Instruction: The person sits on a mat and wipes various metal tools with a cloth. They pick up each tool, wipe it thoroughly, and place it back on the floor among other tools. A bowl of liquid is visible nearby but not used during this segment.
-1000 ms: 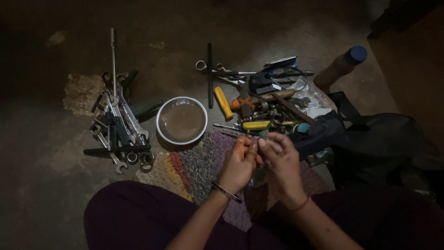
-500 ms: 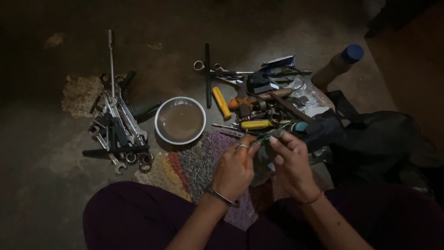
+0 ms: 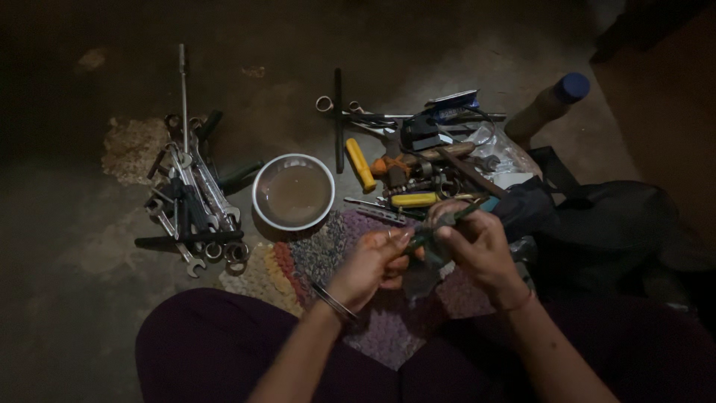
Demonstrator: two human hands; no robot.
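Note:
My left hand (image 3: 373, 263) and my right hand (image 3: 473, 246) meet over a woven mat (image 3: 321, 257) in front of my lap. Between them I hold a thin dark rod-like tool (image 3: 444, 222), slanting up to the right. My right hand grips its upper part; my left hand's fingertips hold its lower end. A grey cloth (image 3: 422, 275) hangs below the tool, between the hands. A metal bangle circles my left wrist; a red thread circles my right.
A round bowl of brownish liquid (image 3: 293, 192) stands on the floor. A pile of spanners (image 3: 192, 201) lies to its left. Screwdrivers with yellow handles (image 3: 360, 166) and mixed tools lie beyond my hands. A dark bag (image 3: 597, 224) and a blue-capped bottle (image 3: 548, 104) are at right.
Both hands moved slightly toward me and right. The thin tool, hidden a second ago, now shows slanted between them, with the cloth hanging under it.

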